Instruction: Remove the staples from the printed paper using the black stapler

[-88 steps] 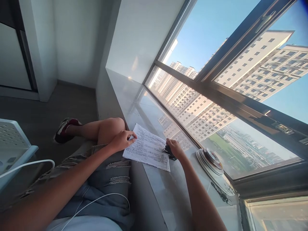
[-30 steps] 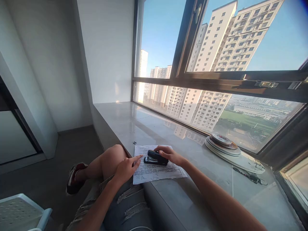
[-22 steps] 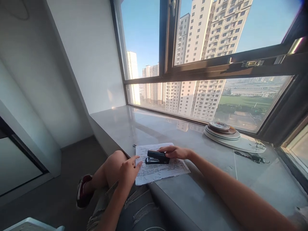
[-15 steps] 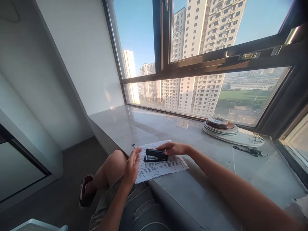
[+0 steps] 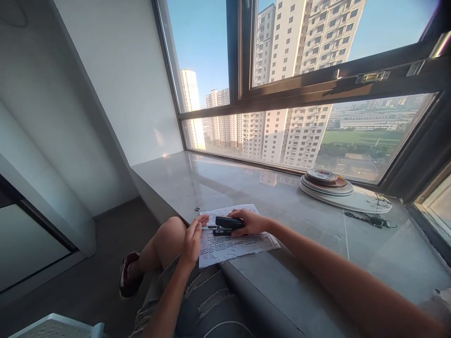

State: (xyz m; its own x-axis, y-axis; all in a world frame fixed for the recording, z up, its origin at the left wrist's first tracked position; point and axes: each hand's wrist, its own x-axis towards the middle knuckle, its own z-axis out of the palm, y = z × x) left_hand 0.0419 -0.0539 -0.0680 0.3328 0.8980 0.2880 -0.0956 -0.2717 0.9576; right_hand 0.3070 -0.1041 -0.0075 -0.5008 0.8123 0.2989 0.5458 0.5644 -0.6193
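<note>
Printed paper sheets (image 5: 225,251) lie on the grey ledge at its front edge. Over them is a black stapler (image 5: 227,222), its nose pointing left, with a silvery part sticking out of that end toward my left hand. My right hand (image 5: 248,222) is wrapped round the stapler's rear end. At the left edge of the paper is my left hand (image 5: 193,239), its fingers at the silvery part; whether they grip it is too small to tell.
Stacked plates (image 5: 326,185) stand by the window at the right of the ledge (image 5: 158,180), with keys (image 5: 375,220) in front of them. Small dark bits (image 5: 197,209) lie beyond the paper. My bent knee is left of the ledge edge.
A silvery part now sticks out of the stapler's front, toward my left hand. My right hand has shifted its hold, with fingers lower round the stapler. The view has moved slightly.
</note>
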